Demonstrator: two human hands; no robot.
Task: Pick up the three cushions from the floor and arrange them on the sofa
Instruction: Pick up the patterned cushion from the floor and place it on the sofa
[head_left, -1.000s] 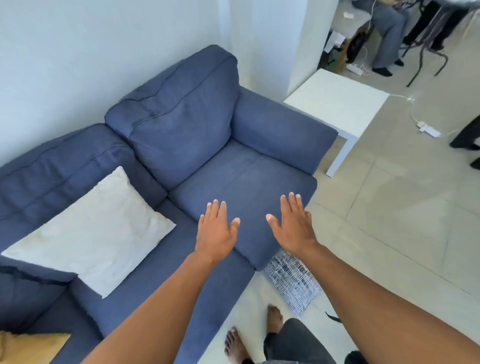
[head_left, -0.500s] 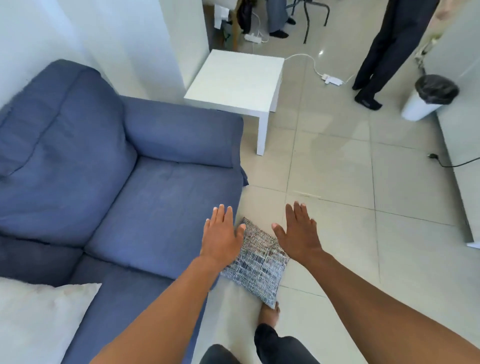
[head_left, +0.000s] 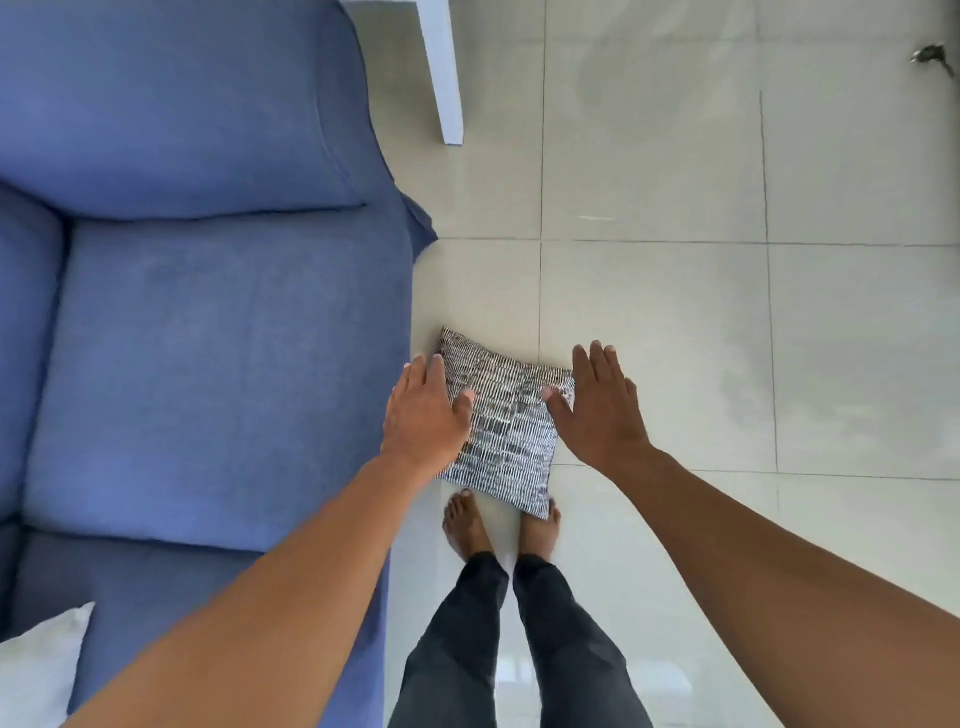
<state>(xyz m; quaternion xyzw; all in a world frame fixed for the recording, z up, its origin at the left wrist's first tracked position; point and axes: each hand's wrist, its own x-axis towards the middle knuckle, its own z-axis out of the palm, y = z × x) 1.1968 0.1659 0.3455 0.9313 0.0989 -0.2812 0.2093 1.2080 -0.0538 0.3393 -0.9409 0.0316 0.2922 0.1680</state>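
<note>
A black-and-white patterned cushion (head_left: 506, 426) lies flat on the tiled floor beside the blue sofa (head_left: 218, 338), just in front of my bare feet. My left hand (head_left: 426, 410) hovers over the cushion's left edge, fingers apart, holding nothing. Over the cushion's right edge my right hand (head_left: 600, 410) is spread the same way, empty. A corner of a white cushion (head_left: 36, 665) shows on the sofa seat at the bottom left.
A white table leg (head_left: 444, 73) stands on the floor beyond the sofa's arm. Pale floor tiles (head_left: 727, 338) stretch to the right. A small dark cable end (head_left: 932, 54) lies at the top right. My legs and feet (head_left: 498, 530) stand next to the sofa front.
My view has tipped down from the sofa and room to the floor. Both open hands have come down over the patterned cushion, one at each side.
</note>
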